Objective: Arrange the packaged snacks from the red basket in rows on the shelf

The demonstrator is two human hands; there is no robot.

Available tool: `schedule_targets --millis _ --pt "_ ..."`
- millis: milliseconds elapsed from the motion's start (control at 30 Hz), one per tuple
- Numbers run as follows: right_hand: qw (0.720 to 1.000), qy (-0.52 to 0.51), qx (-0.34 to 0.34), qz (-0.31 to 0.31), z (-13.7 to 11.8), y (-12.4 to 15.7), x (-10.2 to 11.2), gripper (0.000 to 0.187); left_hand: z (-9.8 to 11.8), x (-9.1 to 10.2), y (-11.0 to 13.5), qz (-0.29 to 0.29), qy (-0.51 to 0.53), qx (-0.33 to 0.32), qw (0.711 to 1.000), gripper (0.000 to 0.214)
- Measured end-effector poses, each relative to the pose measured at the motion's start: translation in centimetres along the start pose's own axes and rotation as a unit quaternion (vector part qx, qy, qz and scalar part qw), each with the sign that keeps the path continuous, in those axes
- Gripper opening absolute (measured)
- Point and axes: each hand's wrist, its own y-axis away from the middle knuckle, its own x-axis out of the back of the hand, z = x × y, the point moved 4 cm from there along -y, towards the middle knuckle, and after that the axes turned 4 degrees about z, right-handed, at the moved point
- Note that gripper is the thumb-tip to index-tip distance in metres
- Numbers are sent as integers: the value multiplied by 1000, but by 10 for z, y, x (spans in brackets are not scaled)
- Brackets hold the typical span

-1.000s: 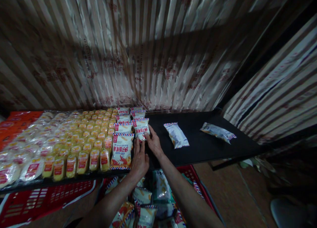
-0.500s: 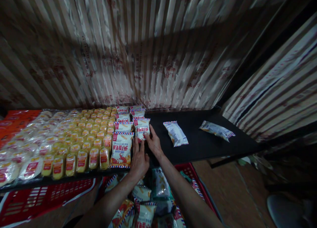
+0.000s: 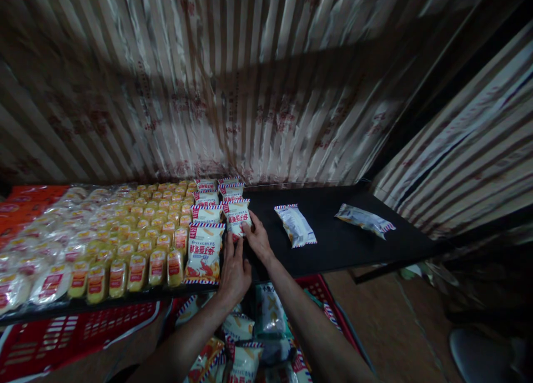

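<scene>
A white snack bag (image 3: 236, 212) with red lettering and a striped top edge leans upright at the front of the second row of bags on the black table. My right hand (image 3: 257, 237) grips its right side, thumb across the front. At its lower edge are the fingertips of my left hand (image 3: 234, 267), whose fingers are stretched out and thumb apart. Just left stands a matching, larger-looking snack bag (image 3: 204, 252), heading the first row. More such bags stand behind both, partly hidden.
Wrapped yellow cakes (image 3: 137, 269) and white round cakes (image 3: 52, 283) fill the left. Two snack bags, one nearer (image 3: 295, 226) and one farther right (image 3: 365, 220), lie on the black table (image 3: 325, 261). Below are a red basket (image 3: 314, 286) of bags and another red basket (image 3: 54, 336).
The snack bag between my hands has shifted slightly left, toward the neighbouring row. My right hand has moved a little left with it; my left hand stays nearly in place.
</scene>
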Motion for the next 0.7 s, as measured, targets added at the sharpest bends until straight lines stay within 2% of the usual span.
schedule_targets --millis 300,433,700 --pt "986 145 -66 -37 -17 -11 -1 71 2 -1 1 -16 -7 4 1000 63" --pt "976 207 -48 -56 -24 -13 -2 67 2 0 1 -20 -11 8 1000 63" --pt "977 213 -9 -20 -21 -7 -8 57 -2 -2 0 -9 -13 15 1000 63"
